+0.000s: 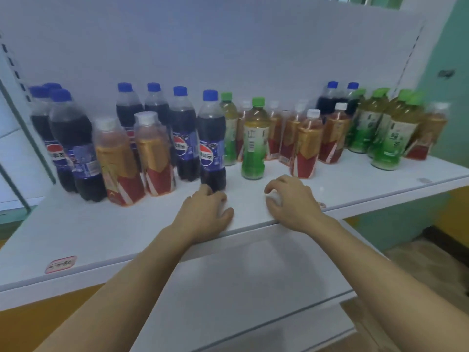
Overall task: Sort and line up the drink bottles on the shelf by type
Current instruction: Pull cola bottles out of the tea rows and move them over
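Mixed drink bottles stand on a white shelf [101, 240]. Dark cola bottles with blue caps [212, 141] fill the left and middle, with two more at the back right [330, 97]. Red-labelled tea bottles with white caps [156, 153] stand among the cola, and several more [307, 146] stand right of centre. Green-capped tea bottles [255, 139] stand in the middle and cluster at the right [396, 133]. My left hand [203, 214] rests on the shelf's front part, just before a cola bottle, holding nothing. My right hand [291, 201] rests beside it with loosely curled fingers, also holding nothing.
A white back panel [228, 47] rises behind the bottles. A red price tag [61, 264] sticks to the shelf's front edge at the left. A lower white shelf [253, 275] juts out beneath my arms. A green wall [451, 47] stands at the right.
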Demonstrator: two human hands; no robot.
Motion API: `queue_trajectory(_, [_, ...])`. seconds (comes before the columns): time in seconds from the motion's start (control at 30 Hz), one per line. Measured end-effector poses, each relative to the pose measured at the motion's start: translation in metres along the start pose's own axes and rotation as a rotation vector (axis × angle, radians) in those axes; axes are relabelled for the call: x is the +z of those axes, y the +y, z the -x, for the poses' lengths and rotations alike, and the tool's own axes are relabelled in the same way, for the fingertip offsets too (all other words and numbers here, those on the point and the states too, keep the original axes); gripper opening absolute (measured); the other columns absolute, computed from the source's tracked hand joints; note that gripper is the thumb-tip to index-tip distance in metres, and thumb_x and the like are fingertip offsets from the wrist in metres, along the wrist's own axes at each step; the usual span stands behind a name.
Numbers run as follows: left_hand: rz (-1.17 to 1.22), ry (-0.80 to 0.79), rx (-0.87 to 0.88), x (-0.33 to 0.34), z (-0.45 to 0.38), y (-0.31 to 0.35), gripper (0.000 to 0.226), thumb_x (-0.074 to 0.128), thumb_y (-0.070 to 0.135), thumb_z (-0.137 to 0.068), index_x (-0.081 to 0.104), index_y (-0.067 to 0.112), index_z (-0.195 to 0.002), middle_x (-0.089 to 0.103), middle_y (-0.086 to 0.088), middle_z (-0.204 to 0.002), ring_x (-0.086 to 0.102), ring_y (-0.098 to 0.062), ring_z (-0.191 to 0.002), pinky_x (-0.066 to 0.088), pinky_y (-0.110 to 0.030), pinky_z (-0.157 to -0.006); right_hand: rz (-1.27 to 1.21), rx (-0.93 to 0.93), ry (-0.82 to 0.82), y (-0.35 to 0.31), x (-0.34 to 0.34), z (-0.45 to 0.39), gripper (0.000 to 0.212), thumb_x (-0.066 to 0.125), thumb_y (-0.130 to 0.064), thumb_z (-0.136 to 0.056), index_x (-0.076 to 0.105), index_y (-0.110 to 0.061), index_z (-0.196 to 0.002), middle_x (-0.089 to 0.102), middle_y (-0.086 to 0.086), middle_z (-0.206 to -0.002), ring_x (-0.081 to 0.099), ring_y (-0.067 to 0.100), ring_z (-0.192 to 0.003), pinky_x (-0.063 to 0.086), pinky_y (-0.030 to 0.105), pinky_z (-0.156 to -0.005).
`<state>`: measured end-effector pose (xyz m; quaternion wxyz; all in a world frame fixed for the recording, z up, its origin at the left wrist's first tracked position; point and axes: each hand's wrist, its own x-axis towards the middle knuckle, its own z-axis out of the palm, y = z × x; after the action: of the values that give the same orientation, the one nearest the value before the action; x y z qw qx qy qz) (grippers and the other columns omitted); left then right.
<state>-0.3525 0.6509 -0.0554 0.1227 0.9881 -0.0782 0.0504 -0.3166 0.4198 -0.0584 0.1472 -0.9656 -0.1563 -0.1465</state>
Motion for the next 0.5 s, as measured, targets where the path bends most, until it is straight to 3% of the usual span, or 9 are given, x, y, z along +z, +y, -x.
queue_trajectory(0.17, [0.033, 0.181, -0.028, 0.017, -0.019, 0.045, 0.034, 0.051, 0.037, -0.095, 0.068, 0.022, -0.120, 0.062, -0.001, -0.117, 0.057, -0.023, -0.106, 0.051, -0.038, -0.088, -0.015, 0.080, -0.005, 0.062, -0.010, 0.000, 0.027, 0.052, -0.040, -0.096, 0.066, -0.026, -0.116, 0.060, -0.003, -0.123, 0.052, 0.021, -0.114, 0.046, 0.042, -0.092])
queue_trajectory(0.3, [0.067, 0.111, 0.094, 0.029, -0.046, 0.072, 0.034, 0.052, 0.037, -0.094, 0.069, 0.026, -0.121, 0.059, 0.001, -0.123, 0.055, -0.021, -0.112, 0.050, -0.040, -0.093, -0.133, 0.049, 0.012, 0.091, -0.013, -0.002, 0.025, 0.058, -0.042, -0.095, 0.068, -0.026, -0.110, 0.064, -0.009, -0.113, 0.055, 0.013, -0.105, 0.049, 0.040, -0.092])
queue_trajectory(0.5, [0.040, 0.080, 0.084, 0.042, -0.078, 0.083, 0.033, 0.048, 0.040, -0.097, 0.055, 0.034, -0.128, 0.049, 0.005, -0.131, 0.042, -0.021, -0.120, 0.041, -0.043, -0.098, -0.194, 0.011, 0.032, 0.109, -0.008, 0.002, 0.025, 0.056, -0.038, -0.097, 0.068, -0.026, -0.115, 0.064, -0.013, -0.115, 0.052, 0.006, -0.106, 0.046, 0.032, -0.096])
